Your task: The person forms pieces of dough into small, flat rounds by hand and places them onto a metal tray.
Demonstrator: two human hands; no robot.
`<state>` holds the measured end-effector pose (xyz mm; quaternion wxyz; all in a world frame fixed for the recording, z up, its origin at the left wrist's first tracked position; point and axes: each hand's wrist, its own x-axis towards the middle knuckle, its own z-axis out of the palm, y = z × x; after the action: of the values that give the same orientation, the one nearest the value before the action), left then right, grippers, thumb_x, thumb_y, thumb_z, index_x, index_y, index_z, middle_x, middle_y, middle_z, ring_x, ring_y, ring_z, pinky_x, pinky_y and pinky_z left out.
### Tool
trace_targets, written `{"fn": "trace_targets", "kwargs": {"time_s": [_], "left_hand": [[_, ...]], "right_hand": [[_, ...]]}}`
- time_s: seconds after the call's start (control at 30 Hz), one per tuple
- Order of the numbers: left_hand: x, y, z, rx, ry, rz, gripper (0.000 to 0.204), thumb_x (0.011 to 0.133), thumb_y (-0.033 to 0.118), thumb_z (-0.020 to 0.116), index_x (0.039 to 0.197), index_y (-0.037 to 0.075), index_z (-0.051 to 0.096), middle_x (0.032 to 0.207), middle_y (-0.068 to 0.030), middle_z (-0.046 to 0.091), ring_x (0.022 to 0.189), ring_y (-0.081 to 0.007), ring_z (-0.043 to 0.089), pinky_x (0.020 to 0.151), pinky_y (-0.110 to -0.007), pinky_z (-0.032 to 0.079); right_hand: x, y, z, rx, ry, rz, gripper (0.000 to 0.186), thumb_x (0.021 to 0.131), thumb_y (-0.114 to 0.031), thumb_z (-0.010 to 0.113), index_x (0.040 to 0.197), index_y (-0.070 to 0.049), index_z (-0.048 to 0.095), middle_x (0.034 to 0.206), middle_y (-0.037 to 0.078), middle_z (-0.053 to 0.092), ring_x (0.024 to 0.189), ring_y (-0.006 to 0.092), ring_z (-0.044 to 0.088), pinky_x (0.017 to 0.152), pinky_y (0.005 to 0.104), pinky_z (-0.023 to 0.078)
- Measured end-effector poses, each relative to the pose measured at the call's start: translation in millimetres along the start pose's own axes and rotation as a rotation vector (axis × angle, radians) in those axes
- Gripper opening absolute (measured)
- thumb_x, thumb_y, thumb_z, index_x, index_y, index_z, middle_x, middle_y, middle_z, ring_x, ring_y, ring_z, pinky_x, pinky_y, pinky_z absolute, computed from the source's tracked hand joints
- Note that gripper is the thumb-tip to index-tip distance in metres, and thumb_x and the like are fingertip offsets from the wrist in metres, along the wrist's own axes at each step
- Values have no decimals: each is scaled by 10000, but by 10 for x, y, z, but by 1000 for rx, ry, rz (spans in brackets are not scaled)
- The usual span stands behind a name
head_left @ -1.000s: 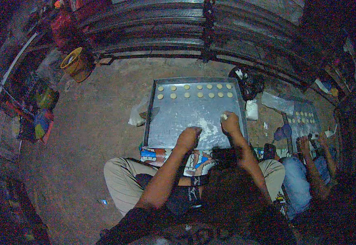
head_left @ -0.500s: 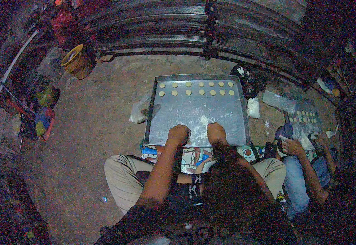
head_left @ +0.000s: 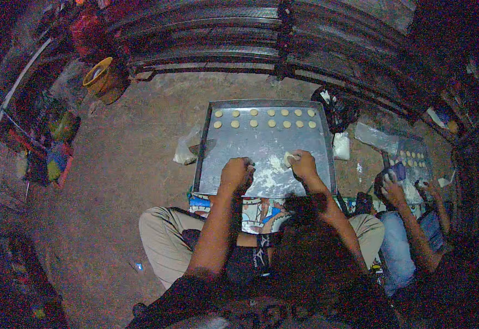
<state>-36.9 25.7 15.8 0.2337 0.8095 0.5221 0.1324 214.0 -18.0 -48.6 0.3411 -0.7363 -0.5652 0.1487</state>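
A large grey metal baking tray [head_left: 261,145] lies on the floor in front of my knees. Two rows of small round dough pieces [head_left: 262,118] sit along its far edge, and a floury patch marks its near part. My left hand [head_left: 236,171] is curled closed over the near edge of the tray; whether anything is inside it is hidden. My right hand [head_left: 303,163] pinches a pale lump of dough [head_left: 289,159] just above the floured area.
A second person [head_left: 409,219] sits at my right, hands over another tray [head_left: 409,159] with dough pieces. A black bag [head_left: 335,109] and a white packet [head_left: 340,145] flank my tray's right side, a plastic bag [head_left: 186,153] its left. A yellow bucket [head_left: 99,77] stands far left, metal shutters behind.
Both my hands drew back toward the tray's near edge, then spread apart again; my right hand now holds a dough lump slightly farther up. The neighbour's hands shifted over their tray.
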Motion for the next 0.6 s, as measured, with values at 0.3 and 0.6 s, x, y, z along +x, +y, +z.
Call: {"fn": "trace_targets", "kwargs": {"time_s": [0.3, 0.6], "left_hand": [[49, 153, -61, -21, -53, 28, 217, 859, 262, 657, 934, 68, 719, 902, -199, 702, 870, -400, 673, 791, -479, 534], [-3, 120, -69, -64, -115, -32, 259, 847, 309, 653, 952, 84, 725, 950, -207, 700, 914, -407, 668, 830, -480, 530]], "right_hand": [[-22, -123, 298, -240, -141, -129, 291, 934, -173, 516, 1152, -31, 645, 1042, 210, 658, 983, 397, 642, 866, 491, 530], [-422, -770, 395, -622, -286, -282, 244, 846, -129, 581, 1018, -12, 708, 1041, 169, 683, 1048, 346, 638, 979, 467, 484]]}}
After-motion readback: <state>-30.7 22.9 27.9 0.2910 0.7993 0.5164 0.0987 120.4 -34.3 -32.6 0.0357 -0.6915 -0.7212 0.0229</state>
